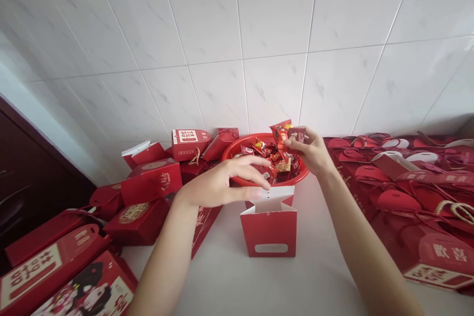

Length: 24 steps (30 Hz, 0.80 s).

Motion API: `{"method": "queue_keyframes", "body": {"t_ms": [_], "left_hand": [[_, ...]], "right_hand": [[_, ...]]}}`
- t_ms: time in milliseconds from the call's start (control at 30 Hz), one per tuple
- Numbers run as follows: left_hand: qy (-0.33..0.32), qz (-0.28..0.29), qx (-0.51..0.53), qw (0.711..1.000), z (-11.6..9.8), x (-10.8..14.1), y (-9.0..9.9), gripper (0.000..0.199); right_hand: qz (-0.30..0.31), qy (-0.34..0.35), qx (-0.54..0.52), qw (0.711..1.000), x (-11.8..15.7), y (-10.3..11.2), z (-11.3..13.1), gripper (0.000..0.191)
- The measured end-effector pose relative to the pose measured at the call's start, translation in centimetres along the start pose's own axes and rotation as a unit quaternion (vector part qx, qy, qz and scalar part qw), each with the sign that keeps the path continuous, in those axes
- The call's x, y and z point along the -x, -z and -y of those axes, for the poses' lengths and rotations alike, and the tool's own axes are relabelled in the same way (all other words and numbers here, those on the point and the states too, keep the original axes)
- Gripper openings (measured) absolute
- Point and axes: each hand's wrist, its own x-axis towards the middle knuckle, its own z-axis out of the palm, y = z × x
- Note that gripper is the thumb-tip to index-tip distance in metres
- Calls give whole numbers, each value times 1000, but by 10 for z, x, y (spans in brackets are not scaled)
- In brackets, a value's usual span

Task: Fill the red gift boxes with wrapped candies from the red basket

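The upright, open-topped red cardboard box (269,231) on the smooth white table (274,289) looks light and creasable, best steadied by its lower walls; left hand (218,181) loosely open near its rim; right hand (314,152) pinching slippery-looking, glossy red sweet packets (281,133).

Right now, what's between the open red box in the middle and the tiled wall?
The red basket of wrapped sweets sits between the open box and the tiled wall, in the head view.

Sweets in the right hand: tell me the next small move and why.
Probably bring the sweets back over the open box: the right hand holds them up at the basket, while the box stands nearer, its top open, with the left hand by its flaps.
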Motion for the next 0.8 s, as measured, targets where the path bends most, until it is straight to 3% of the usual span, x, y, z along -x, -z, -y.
{"method": "queue_keyframes", "body": {"t_ms": [133, 267, 400, 533, 667, 800], "left_hand": [[85, -15, -113, 990, -2, 14, -12, 17], [96, -37, -83, 991, 8, 7, -20, 26], [86, -80, -16, 993, 12, 2, -20, 36], [121, -52, 11, 991, 17, 0, -18, 44], [149, -45, 10, 988, 24, -1, -17, 52], [134, -49, 24, 989, 26, -2, -17, 50]], "right_hand": [[135, 66, 81, 985, 31, -9, 47, 39], [240, 94, 213, 942, 56, -15, 70, 31], [252, 126, 383, 880, 63, -22, 71, 19], [262, 135, 457, 839, 62, -27, 63, 15], [263, 123, 461, 838, 61, -29, 57, 6], [269, 113, 437, 851, 59, -29, 55, 15]]}}
